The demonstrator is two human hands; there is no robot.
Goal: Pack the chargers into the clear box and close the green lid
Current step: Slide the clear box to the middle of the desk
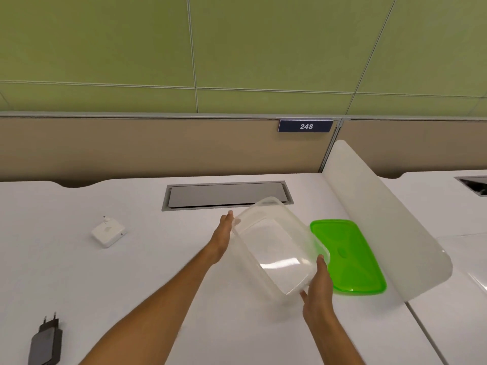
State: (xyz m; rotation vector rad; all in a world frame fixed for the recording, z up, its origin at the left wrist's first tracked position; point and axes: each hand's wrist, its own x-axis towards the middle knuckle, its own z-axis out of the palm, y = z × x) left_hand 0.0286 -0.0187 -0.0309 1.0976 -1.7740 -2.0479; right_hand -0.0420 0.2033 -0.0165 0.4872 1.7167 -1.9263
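The clear box point(274, 246) is tilted in the air above the white desk, its opening facing me. My left hand point(222, 237) presses flat against its far left side. My right hand point(317, 288) grips its near right corner. The green lid point(350, 256) lies flat on the desk just right of the box. A white square charger point(108, 232) rests on the desk at the left. A dark grey charger point(46, 341) with two prongs pointing away lies at the near left corner.
A grey cable hatch point(226, 196) is set into the desk behind the box. A frosted white divider point(382, 219) stands to the right of the lid. A beige partition point(131, 146) with a "248" sign closes off the back.
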